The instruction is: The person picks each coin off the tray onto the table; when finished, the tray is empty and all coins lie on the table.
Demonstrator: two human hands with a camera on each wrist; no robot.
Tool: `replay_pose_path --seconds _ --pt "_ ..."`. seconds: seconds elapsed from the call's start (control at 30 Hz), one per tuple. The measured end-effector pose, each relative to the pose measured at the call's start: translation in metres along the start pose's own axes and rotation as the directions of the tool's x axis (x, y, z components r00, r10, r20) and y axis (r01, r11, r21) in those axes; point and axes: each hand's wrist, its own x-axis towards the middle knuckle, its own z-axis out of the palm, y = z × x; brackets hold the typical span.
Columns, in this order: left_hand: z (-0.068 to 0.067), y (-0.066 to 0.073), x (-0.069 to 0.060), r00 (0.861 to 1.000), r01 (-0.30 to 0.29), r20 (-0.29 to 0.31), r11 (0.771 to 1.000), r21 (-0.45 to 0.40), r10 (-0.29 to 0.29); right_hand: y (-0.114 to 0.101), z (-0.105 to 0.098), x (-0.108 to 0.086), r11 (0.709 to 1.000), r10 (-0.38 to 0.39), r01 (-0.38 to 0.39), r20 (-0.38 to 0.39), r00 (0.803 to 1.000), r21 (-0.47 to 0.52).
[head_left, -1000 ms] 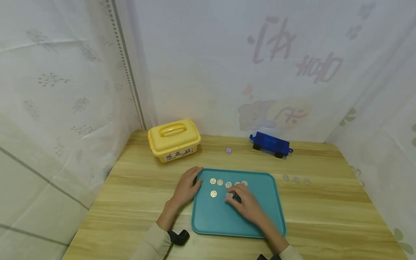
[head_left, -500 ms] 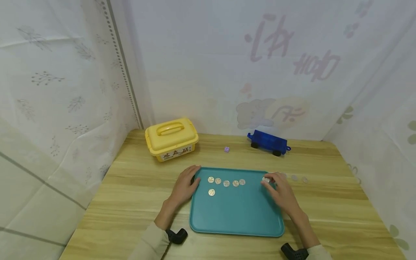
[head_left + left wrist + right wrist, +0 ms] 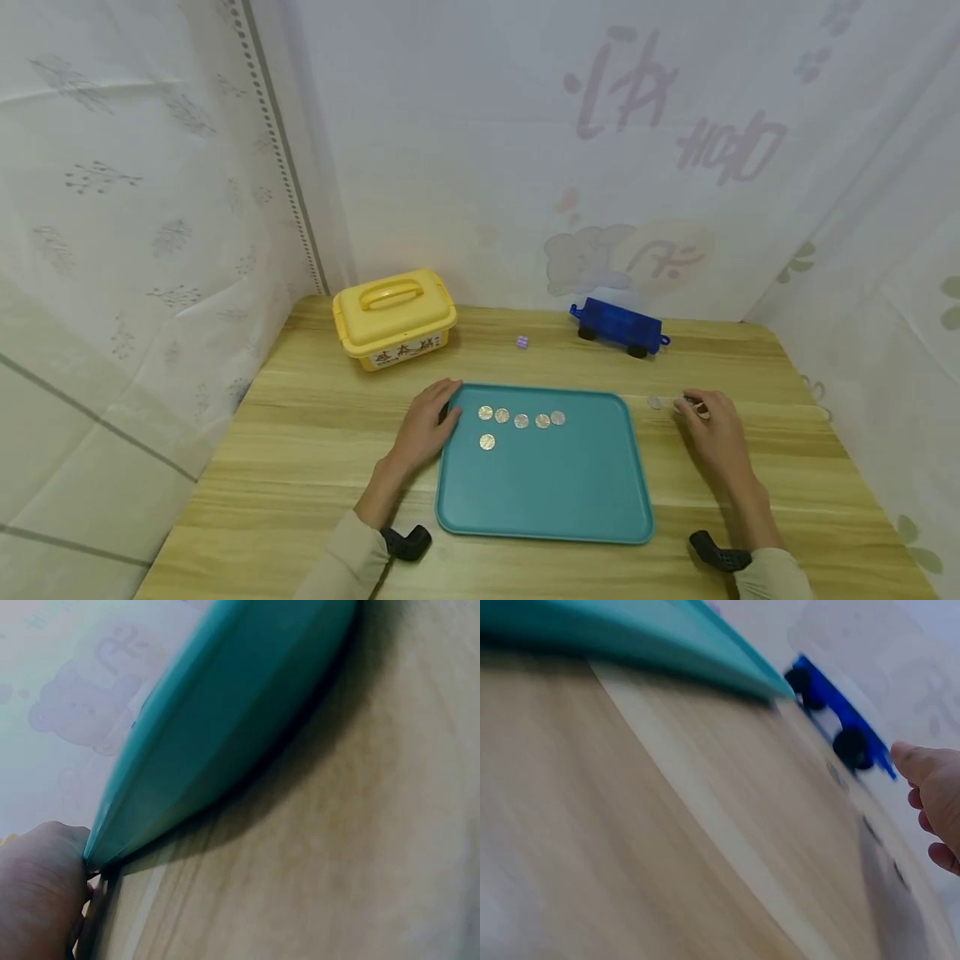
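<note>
In the head view, my left hand (image 3: 427, 425) rests against the left rim of a teal tray (image 3: 543, 508), near its far corner. Thumb and fingers touch the edge. On the tray are several round coins, a row with one coin (image 3: 521, 421) in its middle, and a single coin (image 3: 487, 442) below. My right hand (image 3: 720, 437) is right of the tray, above the wooden table, pinching a coin that the fingers mostly hide. Close to it lies a silvery coin (image 3: 655, 402). The right wrist view shows the right hand (image 3: 934, 799) over three small coins, one coin (image 3: 836, 774) nearest the tray.
A yellow lidded box (image 3: 393, 321) stands at the back left of the table. Farther along the back are a small purple cube (image 3: 522, 342) and a blue wheeled toy wagon (image 3: 618, 325). Printed cloth (image 3: 480, 125) hangs behind and at both sides.
My right hand has carried a coin from the tray's middle, over its right rim, to beside the coins on the table. The left hand has stayed at the tray's rim.
</note>
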Motion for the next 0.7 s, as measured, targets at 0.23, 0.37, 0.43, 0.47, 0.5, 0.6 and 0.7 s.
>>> replay_pose_path --seconds 0.23,0.37,0.43,0.47,0.5,0.6,0.7 --pt "0.001 0.000 -0.005 1.000 0.012 -0.026 1.000 -0.020 -0.013 0.031 -0.014 0.001 0.990 0.116 -0.115 0.016 0.993 -0.082" --pt "0.004 0.002 -0.003 1.000 -0.007 -0.002 0.999 -0.032 0.007 0.048 -0.026 -0.008 0.979 0.132 -0.139 -0.060 0.989 -0.149" --pt "0.004 0.004 -0.001 1.000 -0.011 -0.004 0.999 -0.034 0.011 0.054 -0.029 -0.012 0.977 0.123 -0.136 -0.091 0.988 -0.163" --pt "0.004 0.004 0.000 1.000 -0.015 -0.006 0.999 -0.030 0.015 0.056 -0.030 -0.013 0.977 0.117 -0.133 -0.102 0.988 -0.167" --pt "0.004 0.004 0.000 1.000 -0.016 -0.009 1.000 -0.026 0.016 0.057 -0.031 -0.014 0.977 0.109 -0.127 -0.110 0.988 -0.172" --pt "0.002 0.003 0.001 1.000 -0.023 -0.016 1.000 -0.017 0.023 0.059 -0.030 -0.015 0.975 0.091 -0.113 -0.117 0.989 -0.191" --pt "0.000 0.003 0.003 1.000 -0.013 -0.002 1.000 -0.020 0.013 0.059 -0.027 -0.015 0.971 0.064 -0.094 -0.139 0.988 -0.219"
